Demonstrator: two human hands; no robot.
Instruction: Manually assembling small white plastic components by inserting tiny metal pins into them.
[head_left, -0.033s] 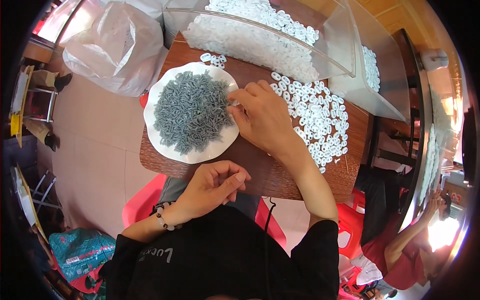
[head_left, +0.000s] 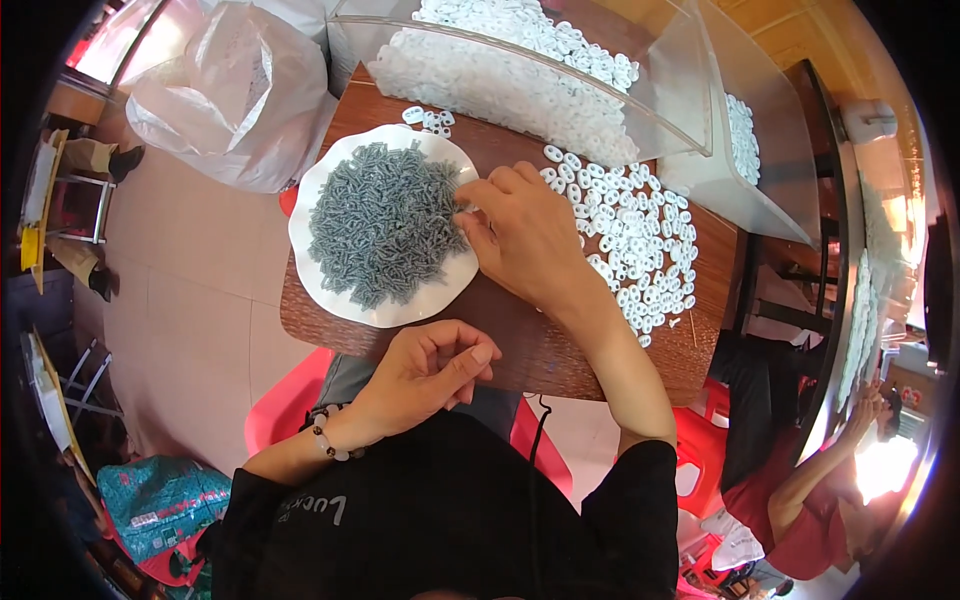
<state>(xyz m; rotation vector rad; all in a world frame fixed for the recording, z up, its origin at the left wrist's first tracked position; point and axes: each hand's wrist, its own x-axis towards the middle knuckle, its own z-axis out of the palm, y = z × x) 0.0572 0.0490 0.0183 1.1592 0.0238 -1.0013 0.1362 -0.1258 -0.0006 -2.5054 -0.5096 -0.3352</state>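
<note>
Left of my right hand (head_left: 530,235), a white plate (head_left: 395,317) holds heaped grey pieces (head_left: 380,225); beyond it, a clear bin (head_left: 655,135) holds white pieces (head_left: 530,30). Fingers bend thumbward, pinch unclear; my left hand (head_left: 428,370) curls loosely nearer me, contents hidden.

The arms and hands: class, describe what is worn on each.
Black sleeves, ending near the elbows, leave both forearms bare. The left hand is ungloved, with a bracelet of pale and dark round beads at its wrist. The right hand is ungloved too, its wrist bare.
</note>
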